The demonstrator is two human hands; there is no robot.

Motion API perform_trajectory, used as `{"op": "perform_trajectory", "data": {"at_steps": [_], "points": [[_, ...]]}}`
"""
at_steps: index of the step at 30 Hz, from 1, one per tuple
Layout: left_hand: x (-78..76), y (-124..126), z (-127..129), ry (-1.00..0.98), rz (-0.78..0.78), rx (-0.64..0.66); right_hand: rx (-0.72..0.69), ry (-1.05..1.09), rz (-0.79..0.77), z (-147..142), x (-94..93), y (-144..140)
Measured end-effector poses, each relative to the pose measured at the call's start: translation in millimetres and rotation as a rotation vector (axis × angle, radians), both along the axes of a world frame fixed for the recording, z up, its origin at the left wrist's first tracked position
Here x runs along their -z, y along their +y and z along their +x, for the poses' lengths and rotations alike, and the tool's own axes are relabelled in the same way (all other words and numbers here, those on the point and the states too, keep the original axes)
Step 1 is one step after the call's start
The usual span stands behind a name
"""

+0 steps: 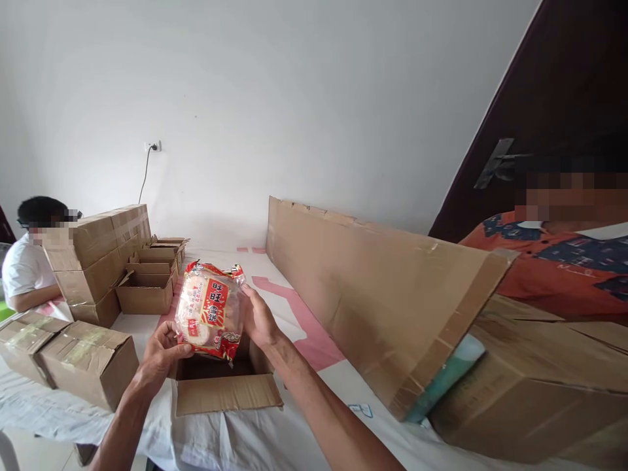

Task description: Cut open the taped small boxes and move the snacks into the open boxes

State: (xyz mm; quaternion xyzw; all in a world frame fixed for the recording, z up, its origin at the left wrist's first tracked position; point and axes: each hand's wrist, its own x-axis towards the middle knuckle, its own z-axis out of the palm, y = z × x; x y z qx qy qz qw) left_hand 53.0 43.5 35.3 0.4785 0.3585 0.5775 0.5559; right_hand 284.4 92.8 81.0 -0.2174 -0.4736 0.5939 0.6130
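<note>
A red and clear bag of rice crackers (pixel 210 309) is held up in front of me, its printed face turned my way. My left hand (pixel 161 350) grips its lower left corner, thumb in front. On the other side, my right hand (pixel 259 317) has hold of the bag's right edge. Directly beneath the bag stands an open cardboard box (pixel 228 394), its near flap folded out towards me. The bag hides part of the box's opening, and the inside looks dark.
Stacked closed cartons (pixel 93 261) and several open boxes (pixel 146 297) stand at left, with taped boxes (pixel 91 360) nearer. A tall cardboard panel (pixel 373 288) slants across the right, beside a large carton (pixel 534 392). One person (pixel 29 268) sits left; another (pixel 559 255) is at right.
</note>
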Motion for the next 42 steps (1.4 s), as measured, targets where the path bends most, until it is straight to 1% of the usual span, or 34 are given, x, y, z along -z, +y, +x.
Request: {"op": "perform_trajectory", "data": {"at_steps": [3,5,8,10,13,16,18,19,21,24,27,30,36,42], "points": [[-5.3,-1,0,0.048,0.029,0.005,0.034,0.009,-0.021,1,-2.6,3],[-7.1,3,0,0.084,0.034,0.065,0.055,-0.038,0.003,0,-5.1,3],[-3.2,11,-1,0.117,0.043,0.161,0.097,-0.128,0.037,0,-8.8,5],[1.6,16,-2,0.117,0.047,0.155,0.127,-0.117,0.035,0,-10.3,9],[4.6,18,-7,0.147,0.033,0.122,0.145,-0.029,-0.017,0,-9.7,21],[0.2,15,-11,0.196,0.009,0.132,0.145,0.024,-0.103,0,-7.0,32],[-3.7,14,-12,0.203,0.005,0.133,0.145,0.038,-0.132,-2,-4.8,34],[-5.0,14,-12,0.198,0.005,0.127,0.131,0.035,-0.124,-3,-3.1,32],[-6.3,15,-11,0.168,0.006,0.104,0.074,-0.005,-0.058,-4,2.6,26],[-6.5,18,-11,0.096,0.015,0.053,-0.003,-0.174,0.065,-5,18.9,16],[-7.4,23,-11,0.064,0.013,0.029,0.013,-0.313,0.084,-6,39.1,11],[-8.3,27,-11,0.071,-0.009,0.042,0.026,-0.320,0.072,-7,51.6,14],[-5.8,31,-11,0.113,-0.012,0.025,-0.007,-0.267,0.062,-8,53.6,18],[-3.8,32,-12,0.135,-0.002,0.029,-0.004,-0.253,0.057,-9,56.2,19]]}}
